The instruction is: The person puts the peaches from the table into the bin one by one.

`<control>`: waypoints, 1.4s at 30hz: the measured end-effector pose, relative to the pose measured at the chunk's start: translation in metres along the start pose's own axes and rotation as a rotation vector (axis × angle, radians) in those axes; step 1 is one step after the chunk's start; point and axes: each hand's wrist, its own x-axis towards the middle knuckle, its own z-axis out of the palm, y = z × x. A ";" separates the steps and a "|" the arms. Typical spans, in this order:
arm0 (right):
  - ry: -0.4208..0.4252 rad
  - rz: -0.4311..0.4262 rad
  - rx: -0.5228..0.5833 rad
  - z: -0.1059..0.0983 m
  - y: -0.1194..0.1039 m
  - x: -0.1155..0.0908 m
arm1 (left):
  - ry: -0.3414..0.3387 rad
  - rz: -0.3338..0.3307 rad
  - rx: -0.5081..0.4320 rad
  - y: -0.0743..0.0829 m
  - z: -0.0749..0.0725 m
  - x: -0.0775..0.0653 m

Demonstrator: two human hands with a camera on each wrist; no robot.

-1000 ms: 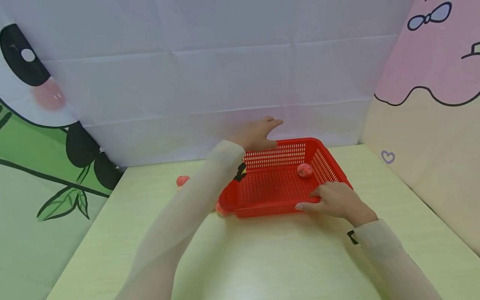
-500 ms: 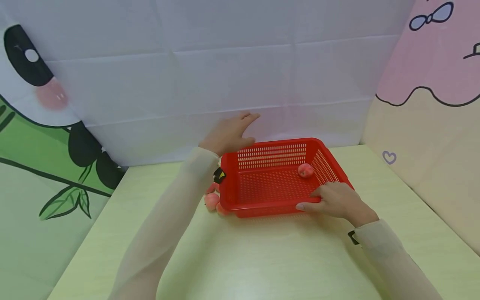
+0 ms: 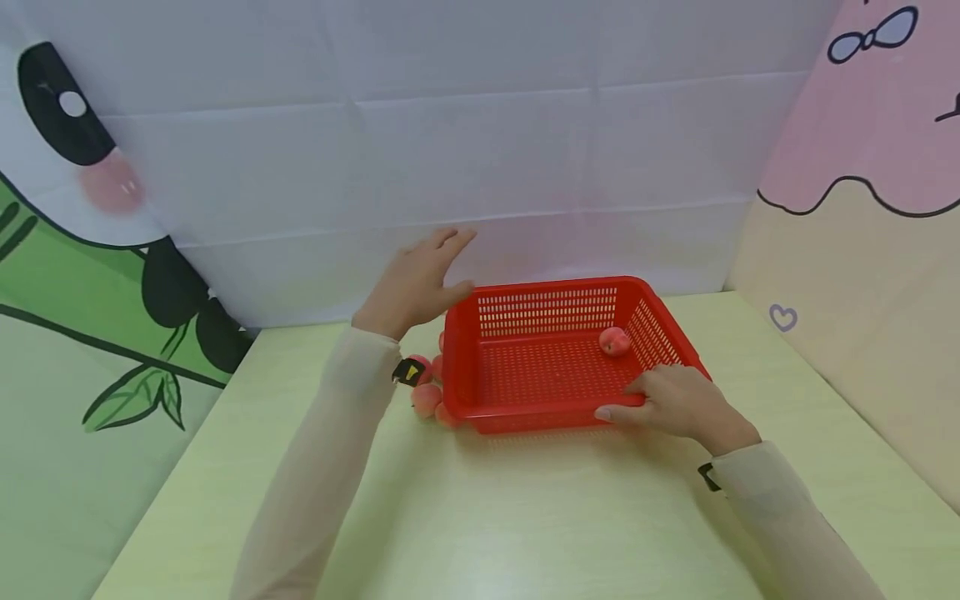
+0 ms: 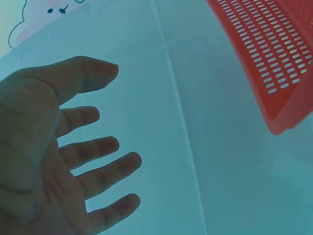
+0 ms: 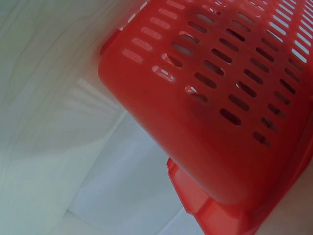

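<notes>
While the right hand grips the near rim of a red basket toward its right corner, the left hand hangs empty and wide open, fingers spread, near the far left corner. One peach lies inside by the right wall, and more peaches cluster beside the basket's left end on the pale table, partly hidden.

Person wears long, pale cream sleeves – left sleeve and right sleeve match, plain, with soft creases. Cuffs end at the wrists; left hand and right hand bare. Left wrist has a black tag, yellow mark on it – right cuff shows a small black angular piece.
</notes>
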 end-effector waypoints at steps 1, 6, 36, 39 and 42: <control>-0.001 0.003 0.001 0.000 0.000 0.000 | 0.004 -0.012 -0.002 -0.001 0.000 -0.003; -0.010 0.014 0.007 0.000 -0.002 -0.002 | 0.023 -0.053 0.005 -0.008 -0.003 -0.022; 0.011 -0.011 0.000 0.000 0.002 0.000 | 0.160 -0.272 -0.133 -0.081 0.050 -0.091; 0.010 -0.007 -0.004 0.001 0.002 0.001 | 0.148 -0.277 -0.139 -0.087 0.054 -0.093; 0.010 -0.006 -0.001 0.001 0.001 0.001 | 0.144 -0.276 -0.146 -0.093 0.058 -0.095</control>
